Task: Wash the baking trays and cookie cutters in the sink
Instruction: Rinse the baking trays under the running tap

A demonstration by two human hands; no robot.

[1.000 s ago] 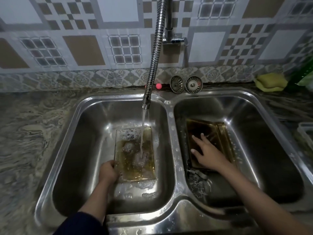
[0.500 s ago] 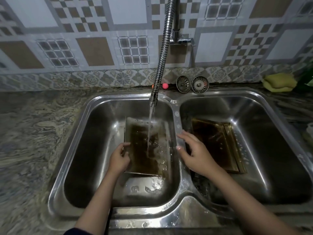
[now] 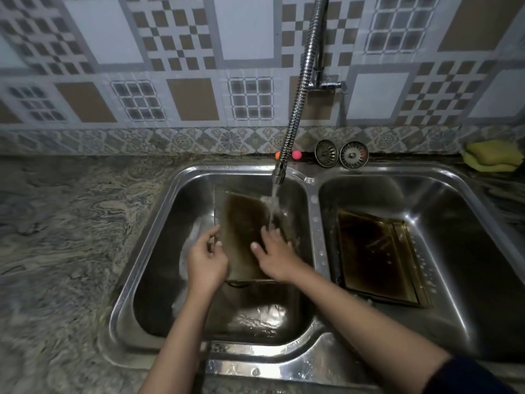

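Currently I am logging a browned, rectangular metal baking tray (image 3: 241,231), propped at a tilt in the left basin of the stainless double sink (image 3: 314,211) beneath the running flexible chrome tap (image 3: 297,103). My left hand (image 3: 206,261) is gripping its left edge; my right hand (image 3: 274,251) is lying flat, fingers spread, rubbing the wet face. I am judging it best to be keeping the tilt so water sheets off. A second tray (image 3: 377,254) is waiting in the right basin.
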